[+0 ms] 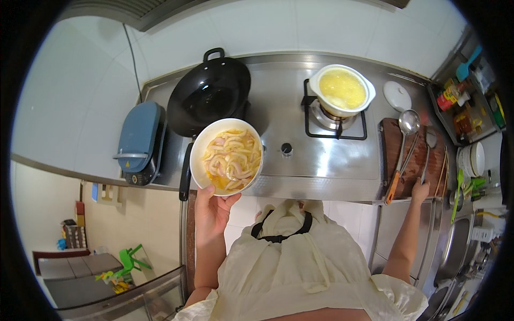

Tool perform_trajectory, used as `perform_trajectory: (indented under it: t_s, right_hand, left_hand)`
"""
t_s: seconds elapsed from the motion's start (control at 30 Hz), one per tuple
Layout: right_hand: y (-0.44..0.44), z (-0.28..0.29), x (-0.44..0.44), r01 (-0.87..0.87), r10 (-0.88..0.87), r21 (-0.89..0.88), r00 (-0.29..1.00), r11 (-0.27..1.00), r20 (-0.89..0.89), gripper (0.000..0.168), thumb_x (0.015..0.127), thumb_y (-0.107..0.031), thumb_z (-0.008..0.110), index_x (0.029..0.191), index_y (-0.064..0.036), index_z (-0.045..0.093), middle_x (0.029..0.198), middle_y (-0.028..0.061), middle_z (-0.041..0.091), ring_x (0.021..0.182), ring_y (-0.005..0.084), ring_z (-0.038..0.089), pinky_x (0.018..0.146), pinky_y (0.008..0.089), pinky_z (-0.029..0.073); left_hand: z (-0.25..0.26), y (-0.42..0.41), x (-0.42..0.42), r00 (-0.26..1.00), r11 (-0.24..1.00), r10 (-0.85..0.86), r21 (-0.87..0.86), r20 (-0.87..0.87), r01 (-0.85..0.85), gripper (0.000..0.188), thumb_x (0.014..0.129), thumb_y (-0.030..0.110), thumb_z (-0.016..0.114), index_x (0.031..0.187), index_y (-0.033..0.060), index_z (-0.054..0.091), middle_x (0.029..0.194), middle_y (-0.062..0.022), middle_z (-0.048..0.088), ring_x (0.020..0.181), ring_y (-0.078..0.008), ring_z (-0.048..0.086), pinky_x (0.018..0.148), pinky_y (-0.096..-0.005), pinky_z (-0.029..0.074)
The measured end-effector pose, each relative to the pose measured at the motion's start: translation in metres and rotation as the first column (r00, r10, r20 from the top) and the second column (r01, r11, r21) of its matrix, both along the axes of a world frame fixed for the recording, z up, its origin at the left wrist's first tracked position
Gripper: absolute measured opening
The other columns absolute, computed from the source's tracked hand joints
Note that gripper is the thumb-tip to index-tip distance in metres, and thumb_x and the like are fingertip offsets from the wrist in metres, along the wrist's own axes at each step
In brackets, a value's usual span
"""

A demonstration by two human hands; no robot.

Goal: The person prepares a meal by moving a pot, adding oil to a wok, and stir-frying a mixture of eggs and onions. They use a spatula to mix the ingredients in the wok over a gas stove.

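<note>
My left hand (215, 210) grips the near rim of a white bowl (195, 160), thumb over the edge and fingers beneath. Pale raw meat strips (235, 160) in yellowish liquid fill the bowl's lower part. It is held in front of a black wok (213, 94), whose long handle (185, 172) points towards me. At the right, my right hand (421, 190) has hold of the handle of a metal spoon (429, 148) on a brown wooden cutting board (391, 144). Beside that spoon lie a ladle (408, 122) with an orange-ended handle and a pair of tongs (410, 150).
A white pot (371, 90) of bubbling yellow liquid stands on the right burner (335, 120). Its white lid (397, 96) lies beside it. A blue electric appliance (138, 140) is at the left. Chopsticks (443, 172) rest on the board's right edge, near a condiment rack (453, 132) and sink (453, 248).
</note>
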State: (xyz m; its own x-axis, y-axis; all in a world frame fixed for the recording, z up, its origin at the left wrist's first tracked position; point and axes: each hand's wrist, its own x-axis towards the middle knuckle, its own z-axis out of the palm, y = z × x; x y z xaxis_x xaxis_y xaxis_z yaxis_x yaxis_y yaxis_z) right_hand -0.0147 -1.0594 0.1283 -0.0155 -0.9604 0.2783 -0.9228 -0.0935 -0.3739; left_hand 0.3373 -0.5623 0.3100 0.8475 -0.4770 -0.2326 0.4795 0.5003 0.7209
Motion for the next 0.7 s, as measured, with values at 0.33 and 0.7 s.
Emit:
perform_trajectory:
  t_s: [0.33,0.7]
  right_hand:
    - [0.040,0.045,0.028,0.025,0.000,-0.035,0.812,0.999,0.583,0.028,0.085,-0.021,0.063,0.098,0.000,0.049,0.066,0.0055,0.053,0.051,0.0096,0.048,0.046,0.0243,0.038]
    - [0.148,0.122,0.067,-0.247,0.198,-0.076,0.521,0.966,0.830,0.018,0.085,-0.013,0.062,0.090,-0.004,0.048,0.057,-0.0012,0.044,0.044,0.0039,0.036,0.039,0.0186,0.026]
  left_hand:
    - [0.011,0.046,0.027,0.996,0.994,0.091,0.054,0.020,-0.092,0.051,0.084,0.017,0.049,0.129,0.0023,0.031,0.120,-0.0185,0.049,0.098,-0.0292,0.060,0.074,-0.0353,0.058]
    - [0.039,0.079,0.139,0.993,0.909,0.076,0.403,0.085,-0.104,0.052,0.088,0.022,0.041,0.128,-0.0093,0.030,0.113,-0.0269,0.049,0.088,-0.0369,0.063,0.068,-0.0279,0.059]
